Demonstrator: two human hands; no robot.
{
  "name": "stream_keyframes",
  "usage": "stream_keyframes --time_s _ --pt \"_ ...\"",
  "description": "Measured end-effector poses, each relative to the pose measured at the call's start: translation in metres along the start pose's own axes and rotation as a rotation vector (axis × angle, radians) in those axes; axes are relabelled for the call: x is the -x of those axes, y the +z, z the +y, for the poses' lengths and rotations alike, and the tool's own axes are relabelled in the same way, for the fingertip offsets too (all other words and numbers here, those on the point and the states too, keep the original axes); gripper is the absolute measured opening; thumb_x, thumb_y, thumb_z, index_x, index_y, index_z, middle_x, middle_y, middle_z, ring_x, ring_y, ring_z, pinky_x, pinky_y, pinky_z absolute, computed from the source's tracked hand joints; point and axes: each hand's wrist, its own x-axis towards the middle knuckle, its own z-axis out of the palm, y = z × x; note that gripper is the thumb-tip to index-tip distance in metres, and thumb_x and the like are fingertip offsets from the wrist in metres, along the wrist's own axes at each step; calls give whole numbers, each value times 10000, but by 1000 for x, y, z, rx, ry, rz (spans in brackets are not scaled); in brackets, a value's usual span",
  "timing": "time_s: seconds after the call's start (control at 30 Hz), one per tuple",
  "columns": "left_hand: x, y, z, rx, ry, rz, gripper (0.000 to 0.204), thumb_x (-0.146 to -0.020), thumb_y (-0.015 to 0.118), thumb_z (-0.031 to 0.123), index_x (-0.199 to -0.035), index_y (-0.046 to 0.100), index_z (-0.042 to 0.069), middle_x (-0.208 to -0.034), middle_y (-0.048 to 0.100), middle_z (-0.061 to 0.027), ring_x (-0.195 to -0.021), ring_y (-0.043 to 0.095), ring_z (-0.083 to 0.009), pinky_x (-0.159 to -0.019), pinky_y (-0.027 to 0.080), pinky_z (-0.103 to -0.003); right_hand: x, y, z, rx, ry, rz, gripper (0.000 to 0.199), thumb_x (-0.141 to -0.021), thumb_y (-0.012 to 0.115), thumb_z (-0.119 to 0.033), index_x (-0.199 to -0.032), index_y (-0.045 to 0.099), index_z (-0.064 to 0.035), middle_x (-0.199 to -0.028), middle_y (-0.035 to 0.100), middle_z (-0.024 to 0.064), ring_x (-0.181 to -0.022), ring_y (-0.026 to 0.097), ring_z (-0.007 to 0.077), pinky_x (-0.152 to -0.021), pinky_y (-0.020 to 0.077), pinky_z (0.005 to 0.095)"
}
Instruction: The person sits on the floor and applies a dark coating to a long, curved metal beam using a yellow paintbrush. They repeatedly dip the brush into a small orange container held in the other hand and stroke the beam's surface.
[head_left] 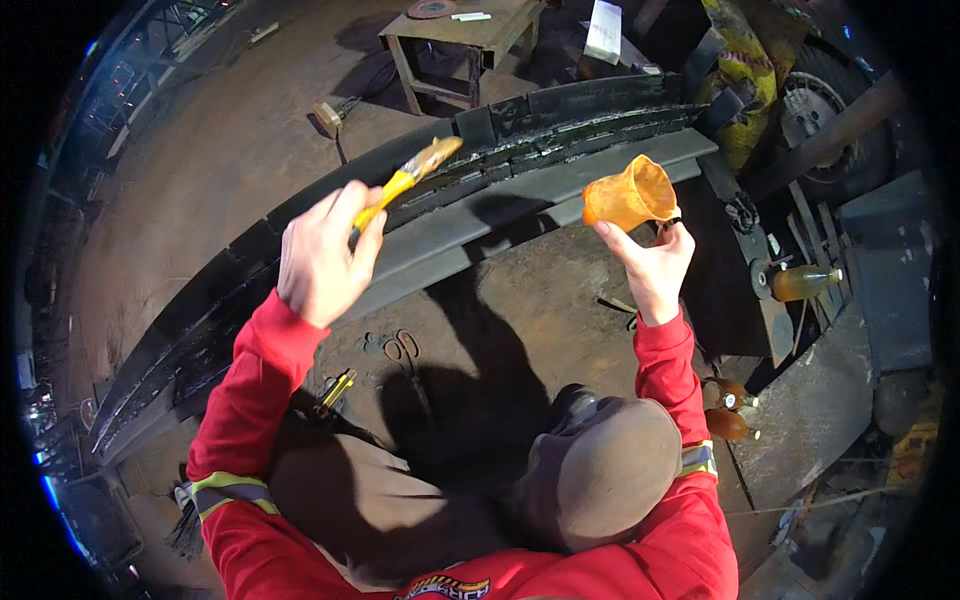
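My left hand (328,250) is closed round the yellow handle of a paintbrush (402,183), whose tan bristles point up and to the right. The brush is held above a long, dark, curved beam (480,150) and apart from the cup. In my right hand (652,262) is an orange-stained plastic cup (628,195), gripped low with thumb and fingers. Its mouth tilts toward the upper right, and I cannot tell how much is inside. Below the hands, a pair of scissors (403,350) and a yellow utility knife (337,391) lie on the ground.
A small wooden table (465,32) stands beyond the beam. Bottles of amber liquid, one upper (805,283) and others lower (730,424), lie at the right. A wheel (815,115) and a yellow sack (745,85) sit far right. Another brush (328,119) rests behind the beam.
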Motion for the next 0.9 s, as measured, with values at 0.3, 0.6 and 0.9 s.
stream_keyframes --time_s 0.3,0.6,0.9 --pt "17 19 1 -38 282 -58 335 -771 756 -44 -1060 603 26 -826 641 -169 -694 655 -348 -610 523 -412 11 -2 23 -54 71 2 602 -627 966 -181 -1111 639 -33 -1127 615 51 -1060 591 157 -982 442 327" --pt "-2 73 14 -262 301 82 144 -798 728 -6 -904 639 34 -722 541 -119 -624 565 -285 -554 455 -385 13 7 24 -38 20 9 615 -624 970 -189 -1111 630 -33 -1132 588 50 -1058 592 159 -975 452 325" --pt "-4 68 20 -168 219 47 155 -827 723 35 -948 628 20 -762 565 -130 -659 582 -315 -581 466 -407 17 16 26 -97 58 25 609 -608 974 -190 -1075 616 -34 -1121 581 54 -1050 586 162 -969 453 325"
